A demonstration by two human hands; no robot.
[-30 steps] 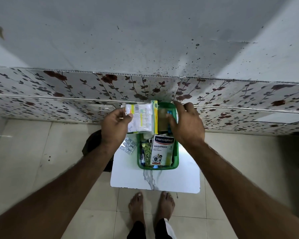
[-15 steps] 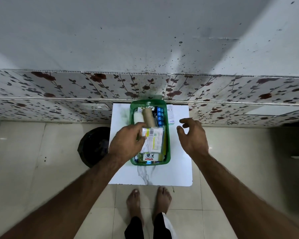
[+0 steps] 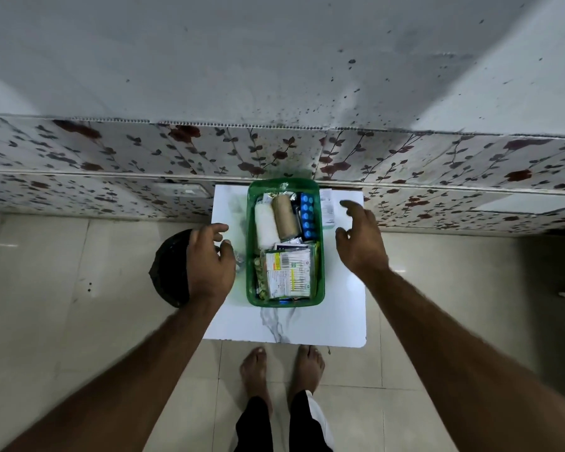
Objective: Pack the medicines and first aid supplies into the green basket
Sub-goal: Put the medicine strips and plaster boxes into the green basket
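Note:
The green basket [image 3: 251, 256] stands on a small white table [image 3: 307, 324]. Inside it lie a white bandage roll [image 3: 265, 223], a brown bandage roll [image 3: 284, 216], a blue tablet strip [image 3: 307, 213] and a white printed packet [image 3: 287, 272] on top at the near end. My left hand [image 3: 209, 259] hovers left of the basket, fingers apart and empty, over a silver blister strip [image 3: 240, 261] that is mostly hidden. My right hand [image 3: 361, 243] hovers right of the basket, open and empty. A white medicine box [image 3: 327, 207] lies on the table beside the basket's far right side.
A black round bin [image 3: 170, 269] sits on the tiled floor left of the table. A floral-tiled wall [image 3: 111, 158] runs right behind the table. My bare feet [image 3: 281, 370] stand at the table's near edge.
My left hand laid the white printed packet in the basket, let go and moved left off it. My right hand drew back from the basket's far end to its right side.

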